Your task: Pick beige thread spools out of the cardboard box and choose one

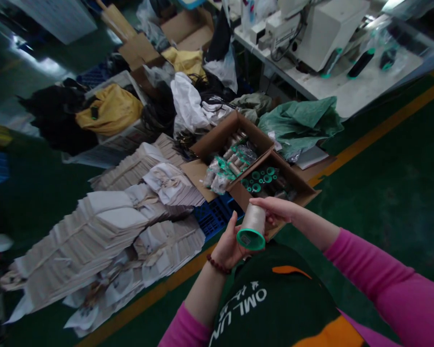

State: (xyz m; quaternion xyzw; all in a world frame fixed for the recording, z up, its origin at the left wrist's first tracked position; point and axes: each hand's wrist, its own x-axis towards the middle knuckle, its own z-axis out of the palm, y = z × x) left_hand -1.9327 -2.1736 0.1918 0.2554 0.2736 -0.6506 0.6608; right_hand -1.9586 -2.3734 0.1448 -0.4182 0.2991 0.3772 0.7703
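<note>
A cone of pale thread [255, 219] with a green plastic base is held in front of my body, its base tilted toward me. My right hand [277, 209] grips its narrow far end, fingers curled round the side. My left hand [228, 246] supports it from below near the green rim, thumb raised beside it; some of those fingers are hidden. Just beyond my hands stands an open carton [297, 185] with several green-based spools. Behind it, another open carton [255, 126] holds thread cones, some in clear plastic bags.
Tied stacks of pale sheets [90, 231] cover the floor at left. A blue plastic pallet [213, 217] lies by the cartons. Green cloth [304, 123] is heaped behind them. A sewing machine table [321, 91] is at upper right; a white crate [112, 144] holds dark and yellow cloth.
</note>
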